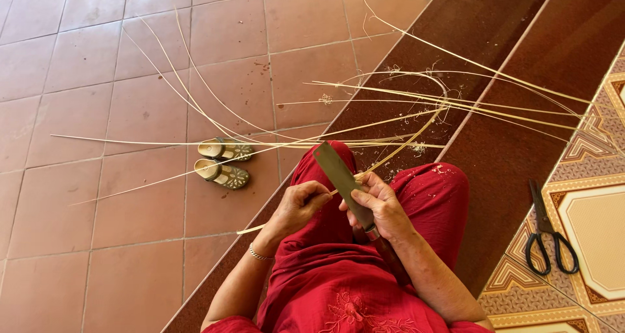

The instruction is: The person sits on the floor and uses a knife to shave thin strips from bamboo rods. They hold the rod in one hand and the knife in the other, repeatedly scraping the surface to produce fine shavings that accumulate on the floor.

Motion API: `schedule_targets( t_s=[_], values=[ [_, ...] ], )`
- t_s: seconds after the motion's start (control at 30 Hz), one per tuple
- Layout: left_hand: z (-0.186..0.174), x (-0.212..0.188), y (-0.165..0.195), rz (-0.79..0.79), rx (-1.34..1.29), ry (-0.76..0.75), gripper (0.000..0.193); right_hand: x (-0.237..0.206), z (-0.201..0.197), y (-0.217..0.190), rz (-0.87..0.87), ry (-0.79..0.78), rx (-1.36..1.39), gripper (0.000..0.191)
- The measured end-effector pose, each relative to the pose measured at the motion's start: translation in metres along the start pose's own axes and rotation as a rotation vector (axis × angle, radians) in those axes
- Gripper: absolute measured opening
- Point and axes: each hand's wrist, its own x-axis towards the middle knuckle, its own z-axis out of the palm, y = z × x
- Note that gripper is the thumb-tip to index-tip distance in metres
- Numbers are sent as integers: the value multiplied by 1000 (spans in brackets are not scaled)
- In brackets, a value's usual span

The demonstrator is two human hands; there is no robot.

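Head view: we only get the one camera, looking straight down at our lap and the floor past our knees.
Left hand: our left hand (296, 206) has its fingers (317, 190) curled shut, pinching a long thin pale bamboo strip (286, 221) that runs under the hand and pokes out to the lower left.
Right hand: our right hand (377, 209) is wrapped tight around the handle end of a big flat-bladed grey metal knife (338, 173), thumb up against the blade.
Knife: the blade slants up and to the left from the right hand, its tip over our left knee, and the strip crosses under it right between the two hands.
Strip: so it sits in our lap, touching both hands, and carries on up to the right towards the pile.
Lap: we're in red trousers (433, 196) and a red embroidered top, with little pale shavings on the right knee.
Loose strips: a fan of more long pale bamboo strips (416, 105) lies across the dark brown step and out over the reddish floor tiles (84, 59).
Sandals: a pair of tan and green patterned sandals (222, 162) sits on the tiles, just left of our knee, under a few strips.
Scissors: black-handled scissors (547, 232) lie on the patterned tile off to the right, well apart from both hands.
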Motion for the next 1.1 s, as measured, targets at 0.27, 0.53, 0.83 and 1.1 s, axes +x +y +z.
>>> schedule_targets(
  t_s=[0.27,0.53,0.83,1.1],
  values=[
    [-29,-21,-10,-43,-60,-36,6,3,-12,-20,-79,-5,0,20],
    [-50,-37,-17,-169,-47,-26,6,-1,-15,-41,-147,-11,1,18],
    [-87,-57,-58,-300,-106,-63,8,-3,-21,-56,-200,32,-32,19],
    [-80,-43,-53,-284,-132,-97,19,-2,-14,-44,-261,64,-79,12]
  ],
)
